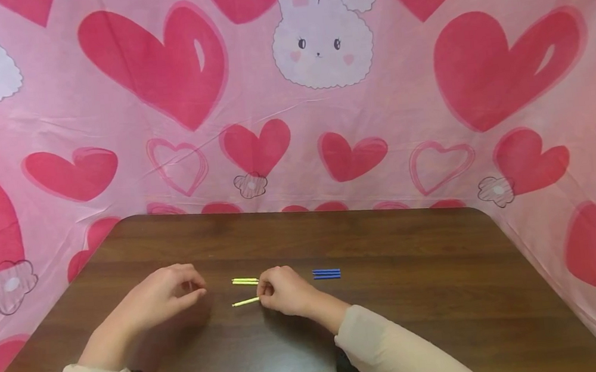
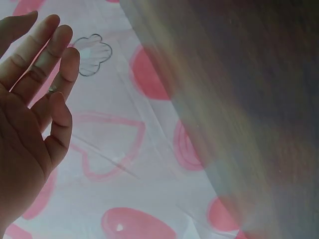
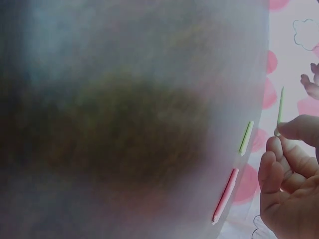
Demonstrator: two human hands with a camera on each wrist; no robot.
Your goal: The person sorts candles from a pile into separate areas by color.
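My right hand (image 1: 285, 292) pinches one end of a thin yellow-green stick (image 1: 246, 302) between thumb and fingertips. In the right wrist view the held stick (image 3: 281, 104) points up from the right hand (image 3: 294, 174). Just beyond it, yellow-green sticks (image 1: 245, 281) lie side by side on the table. A pink-red stick (image 3: 225, 196) shows in the right wrist view; the right hand seems to hide it in the head view. Blue sticks (image 1: 327, 274) lie together right of that hand. Off to the left, my left hand (image 1: 165, 291) hovers with loosely bent fingers, holding nothing.
The dark brown wooden table (image 1: 421, 294) has rounded far corners. A pink cloth (image 1: 257, 100) with hearts and rabbits hangs behind it and along both sides.
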